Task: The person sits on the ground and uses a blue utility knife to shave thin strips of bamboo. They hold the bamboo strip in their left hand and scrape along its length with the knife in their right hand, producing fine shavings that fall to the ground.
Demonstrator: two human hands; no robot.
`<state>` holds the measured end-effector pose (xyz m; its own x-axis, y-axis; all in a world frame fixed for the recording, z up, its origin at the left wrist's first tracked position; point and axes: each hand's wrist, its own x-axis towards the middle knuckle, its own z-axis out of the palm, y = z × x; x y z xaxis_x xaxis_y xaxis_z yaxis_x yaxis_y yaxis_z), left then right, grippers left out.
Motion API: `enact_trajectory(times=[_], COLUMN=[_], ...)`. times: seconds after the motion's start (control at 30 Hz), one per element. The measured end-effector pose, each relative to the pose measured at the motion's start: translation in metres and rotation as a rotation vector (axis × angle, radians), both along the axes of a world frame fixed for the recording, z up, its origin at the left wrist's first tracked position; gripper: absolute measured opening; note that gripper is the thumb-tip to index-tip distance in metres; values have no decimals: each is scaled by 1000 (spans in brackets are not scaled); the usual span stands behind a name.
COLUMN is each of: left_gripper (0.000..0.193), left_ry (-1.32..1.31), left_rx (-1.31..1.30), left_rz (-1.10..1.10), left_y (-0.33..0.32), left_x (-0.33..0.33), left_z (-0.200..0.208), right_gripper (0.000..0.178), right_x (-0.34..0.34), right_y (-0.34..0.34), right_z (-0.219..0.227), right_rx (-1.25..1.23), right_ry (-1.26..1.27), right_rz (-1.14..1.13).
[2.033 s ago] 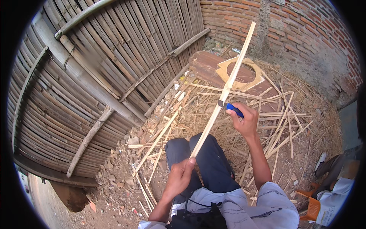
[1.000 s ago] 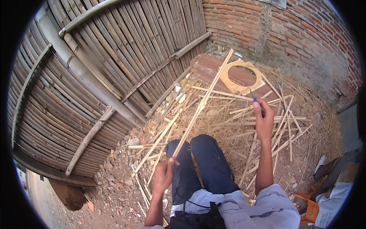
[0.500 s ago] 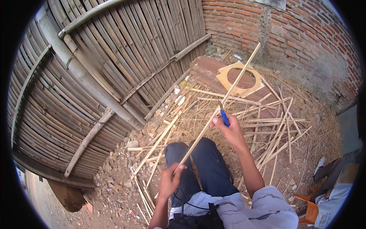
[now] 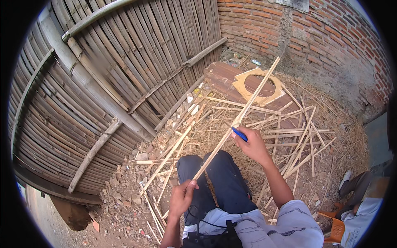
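Observation:
My left hand (image 4: 182,195) is closed around the near end of a long, pale bamboo strip (image 4: 220,145). The strip slants up and away to the right, across my knees. In my right hand (image 4: 252,144) is a knife with a blue handle (image 4: 240,134), its blade end against the strip near the middle. The blade itself is hard to make out against the pale strip. Beyond the hands, several more cut strips (image 4: 308,140) lie crossed on the ground to the right, over straw-like shavings.
A wooden board with a round hole (image 4: 242,87) rests on a brown plank (image 4: 221,78) ahead. A bamboo fence (image 4: 136,62) stands left, a brick wall (image 4: 264,33) behind. Rubble (image 4: 124,194) covers the left ground. At right, a person's leg (image 4: 351,186) shows by an orange chair (image 4: 337,229).
My right hand has turned, so the knife handle now lies flatter and its blade end sits lower on the strip. The strip's far end has dipped and drawn slightly nearer.

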<state>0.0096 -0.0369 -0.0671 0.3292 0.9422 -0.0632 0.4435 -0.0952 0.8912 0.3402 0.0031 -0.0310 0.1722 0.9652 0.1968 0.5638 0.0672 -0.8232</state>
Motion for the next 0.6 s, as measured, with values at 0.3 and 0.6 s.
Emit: enact_trajectory(times=[0.3, 0.6], left_gripper=[42, 47], left_ry=[10, -202], left_rx=[-48, -347], left_rz=[-32, -210], left_y=[0, 7], left_x=[-9, -23], left_z=[3, 1], right_gripper=[22, 23], right_x=[3, 0], right_y=[8, -3], right_z=[-23, -10], right_rx=[161, 333], right_ry=[65, 255], right_rz=[27, 82])
